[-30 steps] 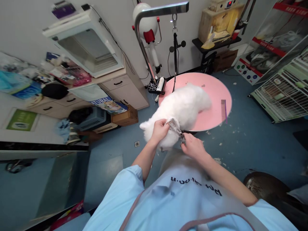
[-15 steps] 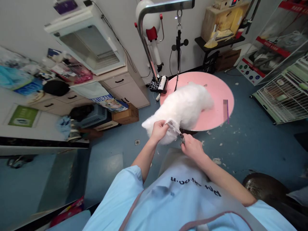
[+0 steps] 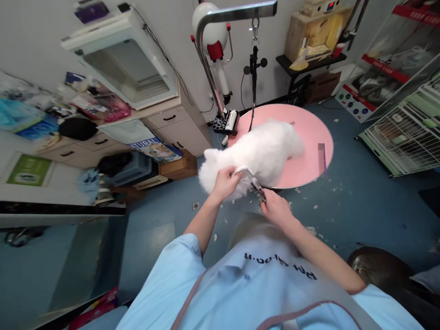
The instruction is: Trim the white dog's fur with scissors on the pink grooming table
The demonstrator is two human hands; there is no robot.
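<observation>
**Scissors at the fur, both hands in close**

The left hand [image 3: 225, 182] was curled tight around the near end of the white dog [image 3: 270, 146], fingers sunk in the fur. Just beside it, the right hand [image 3: 276, 209] pinched the handles of the scissors [image 3: 253, 182], blades reaching toward the left fingers. The dog stood on the pink table [image 3: 309, 130] just beyond both hands. A purple comb [image 3: 322, 158] lay farther off, past the right hand.

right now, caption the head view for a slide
Left hand grips a white dog on a pink table; right hand holds scissors to its fur.
</observation>
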